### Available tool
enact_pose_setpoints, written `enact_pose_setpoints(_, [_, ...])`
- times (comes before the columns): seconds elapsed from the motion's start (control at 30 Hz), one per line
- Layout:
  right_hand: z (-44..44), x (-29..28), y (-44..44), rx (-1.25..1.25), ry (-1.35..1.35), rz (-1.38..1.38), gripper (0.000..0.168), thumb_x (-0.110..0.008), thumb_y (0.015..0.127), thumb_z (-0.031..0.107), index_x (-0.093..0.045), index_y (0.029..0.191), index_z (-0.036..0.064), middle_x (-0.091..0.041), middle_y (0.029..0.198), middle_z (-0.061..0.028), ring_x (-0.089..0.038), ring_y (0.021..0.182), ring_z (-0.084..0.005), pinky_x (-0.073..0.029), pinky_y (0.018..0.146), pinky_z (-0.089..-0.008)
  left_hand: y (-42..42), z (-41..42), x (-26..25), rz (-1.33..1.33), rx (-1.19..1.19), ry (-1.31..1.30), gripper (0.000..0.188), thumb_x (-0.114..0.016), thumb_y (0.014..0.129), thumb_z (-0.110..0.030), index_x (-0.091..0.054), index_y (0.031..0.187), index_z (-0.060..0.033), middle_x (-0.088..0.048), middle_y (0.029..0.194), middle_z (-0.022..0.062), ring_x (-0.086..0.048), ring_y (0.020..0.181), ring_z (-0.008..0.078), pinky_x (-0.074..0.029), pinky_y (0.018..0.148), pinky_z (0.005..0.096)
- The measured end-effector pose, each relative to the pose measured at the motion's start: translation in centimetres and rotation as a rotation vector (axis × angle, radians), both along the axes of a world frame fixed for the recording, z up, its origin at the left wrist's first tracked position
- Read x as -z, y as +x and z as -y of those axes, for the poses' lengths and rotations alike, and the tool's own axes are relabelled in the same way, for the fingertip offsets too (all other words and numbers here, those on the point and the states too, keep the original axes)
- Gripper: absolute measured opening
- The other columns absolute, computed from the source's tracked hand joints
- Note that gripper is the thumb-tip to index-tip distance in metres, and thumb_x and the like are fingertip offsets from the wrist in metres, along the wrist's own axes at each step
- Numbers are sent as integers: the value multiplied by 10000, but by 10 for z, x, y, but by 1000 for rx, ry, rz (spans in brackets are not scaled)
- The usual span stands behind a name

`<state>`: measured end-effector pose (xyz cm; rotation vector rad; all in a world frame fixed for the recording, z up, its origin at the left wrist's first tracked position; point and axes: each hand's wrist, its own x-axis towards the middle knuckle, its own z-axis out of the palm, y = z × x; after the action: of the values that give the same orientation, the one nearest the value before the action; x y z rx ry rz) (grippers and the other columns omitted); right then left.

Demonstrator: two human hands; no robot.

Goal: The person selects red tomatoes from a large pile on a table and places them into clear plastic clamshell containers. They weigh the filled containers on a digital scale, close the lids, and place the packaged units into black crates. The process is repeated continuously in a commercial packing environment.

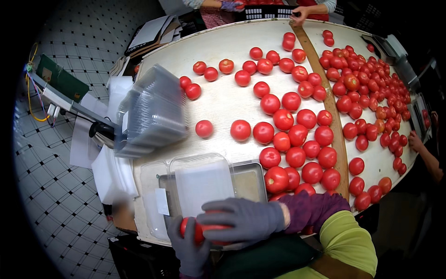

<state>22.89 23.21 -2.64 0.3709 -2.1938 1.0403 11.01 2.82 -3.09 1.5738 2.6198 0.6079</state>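
My left hand (191, 244), in a grey glove, is closed around a red tomato (191, 230) at the near edge of the table. My right hand (244, 219), gloved in grey too, lies over more red tomatoes (216, 234) right beside it, its fingers covering part of them. Just beyond both hands an open clear plastic clamshell container (198, 158) with a white liner (205, 185) inside rests on a metal tray (261, 174). Its lid (151, 205) is folded out to the left and bears a label.
Loose tomatoes (298, 136) spread right of the tray, up to a wooden divider (331, 115); many more (376, 76) lie beyond it. Stacked clear containers (153, 111) and white liner sheets (111, 178) stand left. Co-workers' hands (301, 15) show at the far and right edges.
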Motion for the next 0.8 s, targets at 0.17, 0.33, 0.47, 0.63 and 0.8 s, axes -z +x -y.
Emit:
enact_pose_setpoints(0.17, [34, 47, 17, 74, 320, 340, 480, -689, 743, 339, -530, 1095, 52, -461, 1243, -191, -509, 1042, -292, -439, 832, -380, 6, -10, 5, -123, 230, -297, 549, -691, 717, -179, -504, 1220, -64, -401, 1304, 248, -399, 1205, 441, -356, 982, 551])
enact_pose_setpoints(0.33, [28, 40, 18, 43, 325, 383, 462, -666, 746, 334, -548, 1097, 59, -574, 1042, -143, -553, 923, -269, -429, 883, -392, 6, -20, -6, 38, 224, -282, 541, -685, 724, -216, -516, 1219, -78, -455, 1275, 189, -432, 1194, 414, -265, 1034, 607])
enact_pose_setpoints(0.47, [-29, 42, 15, 245, 134, 267, 453, -658, 785, 298, -534, 1152, 63, -538, 1185, -146, -539, 1055, -302, -447, 895, -423, 19, -35, -11, 74, 315, -316, 608, -733, 694, -375, -544, 1181, -64, -542, 1172, 131, -469, 1160, 364, -245, 1038, 594])
enact_pose_setpoints(0.63, [-176, 89, -15, 981, 328, 370, 467, -716, 734, 304, -546, 1079, 38, -572, 1081, -171, -571, 986, -317, -472, 834, -413, 23, -45, 2, 16, 309, -352, 757, -738, 629, -545, -558, 1180, -58, -588, 1107, 96, -500, 1104, 308, -224, 1047, 572])
enact_pose_setpoints(0.8, [-254, 130, -26, 1227, 249, 996, 629, -793, 635, 364, -498, 1090, 45, -568, 1034, -158, -590, 930, -314, -505, 741, -410, 15, -46, 13, 96, 293, -258, 505, -670, 766, -374, -578, 1143, -51, -597, 1076, 103, -517, 1070, 305, -261, 1030, 543])
